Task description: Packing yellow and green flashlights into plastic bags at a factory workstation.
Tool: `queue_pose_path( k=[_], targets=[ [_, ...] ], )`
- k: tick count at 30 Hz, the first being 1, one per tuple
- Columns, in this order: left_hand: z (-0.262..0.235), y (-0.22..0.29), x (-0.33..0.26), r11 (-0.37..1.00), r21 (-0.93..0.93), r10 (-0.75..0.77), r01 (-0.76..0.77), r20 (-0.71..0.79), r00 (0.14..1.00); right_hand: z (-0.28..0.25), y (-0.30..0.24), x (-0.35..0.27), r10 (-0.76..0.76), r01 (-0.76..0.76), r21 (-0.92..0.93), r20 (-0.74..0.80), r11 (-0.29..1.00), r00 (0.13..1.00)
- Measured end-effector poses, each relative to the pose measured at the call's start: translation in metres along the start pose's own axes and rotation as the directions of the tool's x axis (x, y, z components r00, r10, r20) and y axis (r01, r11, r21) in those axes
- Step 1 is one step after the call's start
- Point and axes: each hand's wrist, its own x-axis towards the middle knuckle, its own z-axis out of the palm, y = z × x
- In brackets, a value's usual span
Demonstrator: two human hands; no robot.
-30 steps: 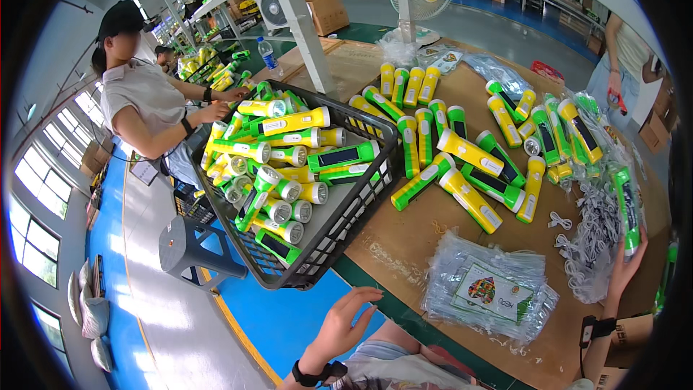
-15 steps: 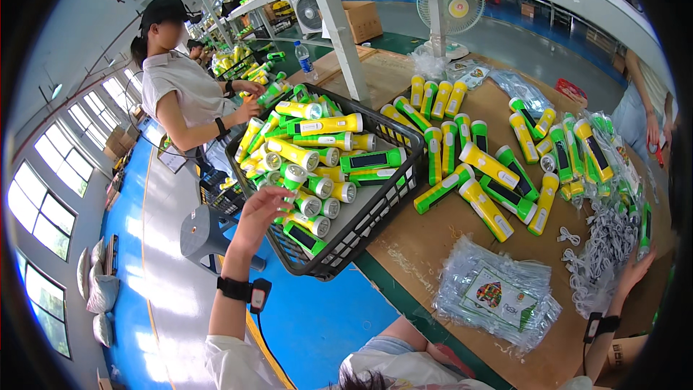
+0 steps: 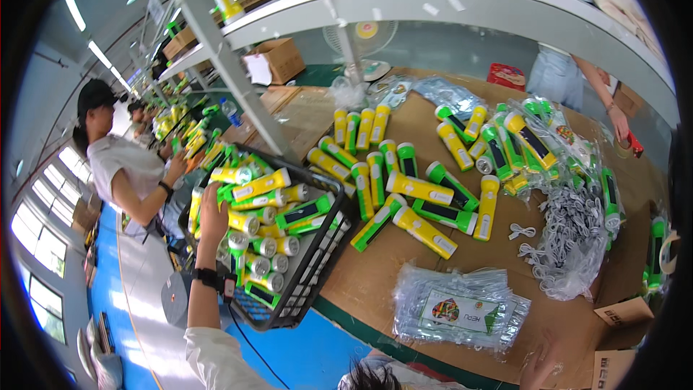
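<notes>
A black plastic basket (image 3: 317,263) full of yellow and green flashlights (image 3: 263,206) stands at the left end of the cardboard-covered table (image 3: 375,260). My left hand (image 3: 214,215), with a black wristband, reaches up to the basket's left rim, fingers curled over it. My right hand (image 3: 543,362) lies low and blurred on the table's near edge, fingers spread, just beside a stack of clear plastic bags (image 3: 462,308). More flashlights (image 3: 419,191) lie in rows across the table.
A person in a black cap (image 3: 119,166) stands left of the basket with a hand at its far corner. Another person (image 3: 581,79) stands at the table's far right. A heap of grey cords (image 3: 570,238), a fan (image 3: 364,36), cardboard boxes (image 3: 278,58) and a round stool (image 3: 173,300) surround the table.
My left hand rose from my lap up to the basket and now sits on its left rim. My view has moved closer to the table.
</notes>
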Motion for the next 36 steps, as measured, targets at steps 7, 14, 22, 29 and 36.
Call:
queue_pose_path(
  k=[7,14,22,29,36],
  targets=[
    [0.049,-0.031,0.038,0.987,0.104,0.105,-0.122,0.163,0.981,0.007,-0.012,-0.044,0.057,-0.056,-0.277,-0.006,0.959,0.998],
    [0.069,-0.014,0.068,0.952,0.302,-0.034,-0.057,0.285,0.958,0.026,-0.031,-0.036,0.083,-0.073,-0.223,0.038,0.972,0.996],
    [0.059,-0.050,0.064,0.936,0.301,0.150,-0.185,0.138,0.979,0.067,-0.045,-0.017,0.157,-0.155,-0.045,0.069,0.987,0.985],
    [0.034,-0.045,0.062,0.897,0.305,0.302,-0.321,0.108,0.947,0.083,-0.067,0.012,-0.078,0.080,-0.029,0.074,0.996,0.994],
    [0.004,0.033,0.032,0.894,-0.446,-0.013,-0.033,-0.099,0.995,0.102,-0.071,0.003,-0.098,0.097,0.009,0.135,0.995,0.986]
  ],
)
